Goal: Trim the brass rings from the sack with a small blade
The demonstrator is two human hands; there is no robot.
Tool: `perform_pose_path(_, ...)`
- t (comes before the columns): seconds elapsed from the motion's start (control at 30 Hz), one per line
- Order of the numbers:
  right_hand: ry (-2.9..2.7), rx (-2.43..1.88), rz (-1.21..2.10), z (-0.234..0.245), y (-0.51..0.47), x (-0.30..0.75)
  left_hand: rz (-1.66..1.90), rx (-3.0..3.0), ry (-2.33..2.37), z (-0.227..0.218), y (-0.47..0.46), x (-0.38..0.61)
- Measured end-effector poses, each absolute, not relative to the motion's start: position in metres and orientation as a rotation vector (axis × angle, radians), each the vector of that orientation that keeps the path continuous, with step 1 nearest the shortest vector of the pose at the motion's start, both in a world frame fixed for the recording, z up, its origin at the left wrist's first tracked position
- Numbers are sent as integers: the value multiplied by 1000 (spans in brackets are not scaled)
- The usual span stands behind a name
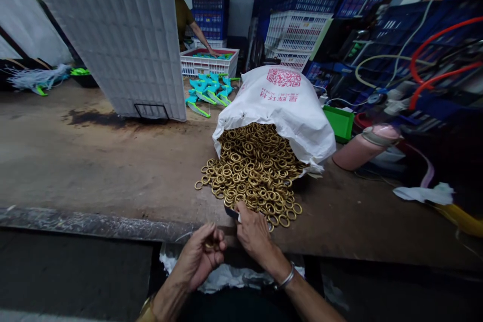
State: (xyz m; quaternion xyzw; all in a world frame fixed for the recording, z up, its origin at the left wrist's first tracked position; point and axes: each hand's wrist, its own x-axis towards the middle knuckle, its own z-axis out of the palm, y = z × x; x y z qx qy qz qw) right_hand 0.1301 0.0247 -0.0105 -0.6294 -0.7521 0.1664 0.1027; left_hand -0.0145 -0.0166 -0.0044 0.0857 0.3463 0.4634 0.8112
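Note:
A heap of gold-coloured rings (252,176) spills from the open mouth of a white sack (279,100) onto the wooden table. My left hand (199,255) is just off the table's front edge, palm turned up and fingers curled around a gold ring (210,244); whether more rings are in it I cannot tell. At the near side of the heap, my right hand (253,231) grips a dark, flat, narrow tool (231,213) that points up and left. The exact kind of tool does not show. A pale shape beneath the hands is partly hidden by them.
A tall grey-white panel (147,40) stands on the table at left, beside teal and green pieces (209,90). Behind, a person's arm (202,37) reaches into a white crate (211,65). A pink cylinder (362,150), green tray (338,123) and red hoses (417,60) are at right.

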Motion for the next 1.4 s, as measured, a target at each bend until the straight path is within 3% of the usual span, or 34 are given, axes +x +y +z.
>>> perform_pose_path(0.23,-1731,-1317,1310,3,23,140,1113,472,984,0,-10,-4)
perform_pose_path(0.4,-1624,-1217,1494,0,17,140,991,641,1086,6,-8,1)
perform_pose_path(0.67,-1598,-1383,1353,-11,19,135,1010,855,1198,4,-11,3)
perform_pose_path(0.93,-1621,-1408,1367,-7,21,135,904,675,969,-7,-13,-1)
perform_pose_path(1.13,-2090,-1564,931,-6,12,141,952,619,1013,-6,-13,0)
perform_pose_path(1.4,-2426,-1756,724,-6,9,138,961,688,1106,-1,-14,1)
